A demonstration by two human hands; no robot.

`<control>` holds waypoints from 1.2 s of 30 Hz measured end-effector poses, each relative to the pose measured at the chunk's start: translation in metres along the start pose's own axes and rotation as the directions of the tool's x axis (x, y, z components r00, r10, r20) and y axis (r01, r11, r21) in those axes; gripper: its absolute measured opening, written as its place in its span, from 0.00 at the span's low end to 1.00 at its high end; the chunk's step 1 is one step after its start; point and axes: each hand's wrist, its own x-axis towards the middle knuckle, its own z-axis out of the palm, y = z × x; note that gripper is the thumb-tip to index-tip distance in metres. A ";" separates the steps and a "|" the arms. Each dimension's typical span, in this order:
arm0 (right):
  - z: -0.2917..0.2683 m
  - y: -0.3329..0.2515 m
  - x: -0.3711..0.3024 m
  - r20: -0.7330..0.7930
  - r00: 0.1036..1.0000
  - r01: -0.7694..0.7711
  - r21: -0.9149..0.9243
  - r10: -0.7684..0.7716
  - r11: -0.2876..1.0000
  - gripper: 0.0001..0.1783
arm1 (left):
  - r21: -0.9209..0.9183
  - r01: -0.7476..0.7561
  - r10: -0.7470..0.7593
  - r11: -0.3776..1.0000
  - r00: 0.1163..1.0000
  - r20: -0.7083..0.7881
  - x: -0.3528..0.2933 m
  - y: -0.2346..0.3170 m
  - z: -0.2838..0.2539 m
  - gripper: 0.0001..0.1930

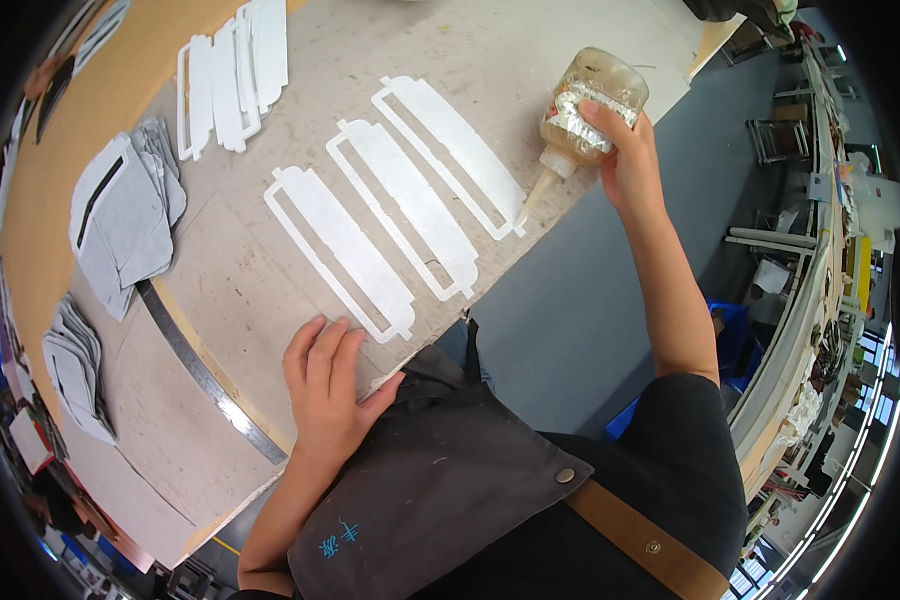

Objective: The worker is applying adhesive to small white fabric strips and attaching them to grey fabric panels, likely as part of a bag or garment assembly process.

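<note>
My right hand (625,150) is wrapped round a squeeze bottle (595,95) of cloudy, see-through plastic, tipped with its narrow nozzle down. The nozzle tip meets the lower end of the rightmost white cut-out piece (450,150), near the table's edge. Two more slotted white pieces lie to its left, a middle piece (405,205) and a left piece (345,250). My left hand (328,375) rests on the table's near edge with fingers spread, close to the left piece's lower end and holding nothing.
More white pieces (232,75) lie overlapped at the far left of the table (245,290). Grey cut-out pieces are stacked in a larger pile (125,215) and a smaller pile (75,365). A metal strip (210,375) runs along the surface. Beyond the right edge is grey floor (580,290).
</note>
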 end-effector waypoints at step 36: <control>0.093 0.013 0.080 0.037 0.978 0.192 0.239 -0.206 0.952 0.22 | 0.034 -0.048 0.048 0.998 0.999 0.001 -0.003 0.001 -0.002 0.26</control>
